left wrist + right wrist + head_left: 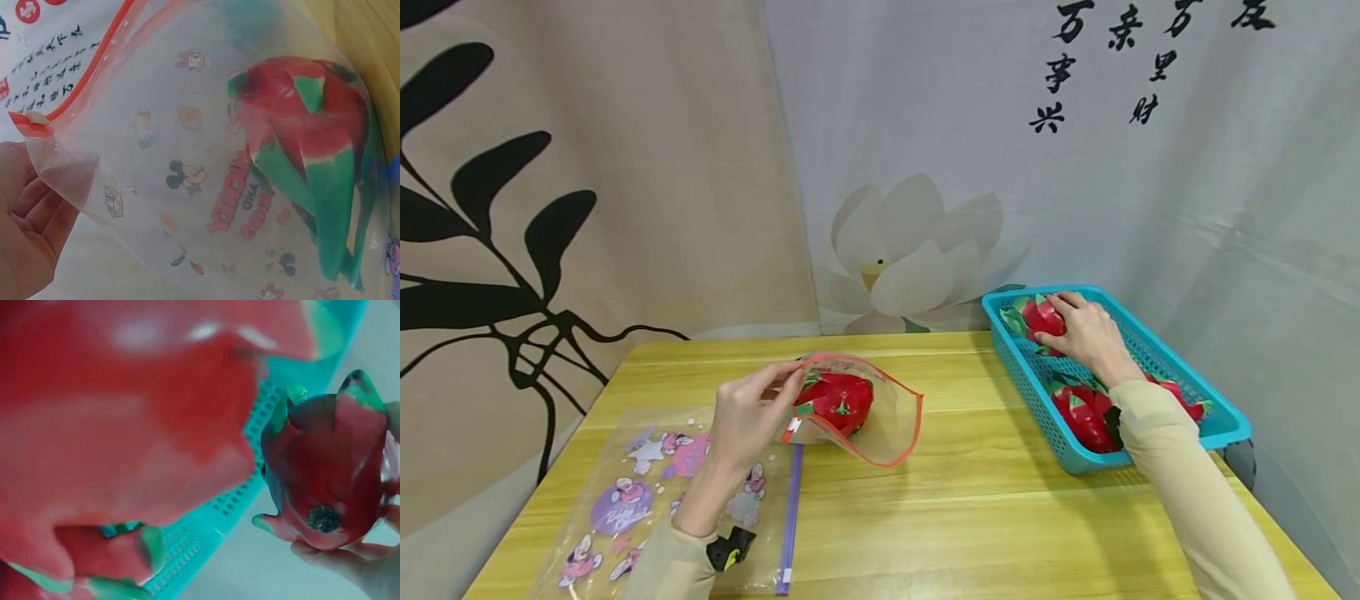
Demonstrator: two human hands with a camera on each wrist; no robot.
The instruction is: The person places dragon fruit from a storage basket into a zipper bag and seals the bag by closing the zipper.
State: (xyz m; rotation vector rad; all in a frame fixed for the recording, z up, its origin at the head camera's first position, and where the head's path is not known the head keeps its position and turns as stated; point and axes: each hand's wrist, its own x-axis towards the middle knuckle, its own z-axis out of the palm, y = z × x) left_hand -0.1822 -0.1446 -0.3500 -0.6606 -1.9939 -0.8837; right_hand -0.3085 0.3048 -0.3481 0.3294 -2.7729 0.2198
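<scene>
The right hand [1088, 333] is gripping a red dragon fruit [1041, 319] with green tips, its fingers curling round the fruit at the far end of a blue basket [1228, 429]. The left hand [752, 408] is pinching the edge of a clear zip bag [891, 421] between thumb and fingers, close to the slider, and the bag's red-rimmed mouth is gaping toward the right. Inside this bag, another dragon fruit [842, 400] is lying, and cartoon mice are showing on the plastic in the left wrist view. More dragon fruits [1086, 417] are sitting in the near part of the basket. Under the left forearm, a second zip bag [625, 504] with a purple zip is lying flat on the wooden table [940, 517]. Behind, a pale curtain [925, 125] is hanging.
</scene>
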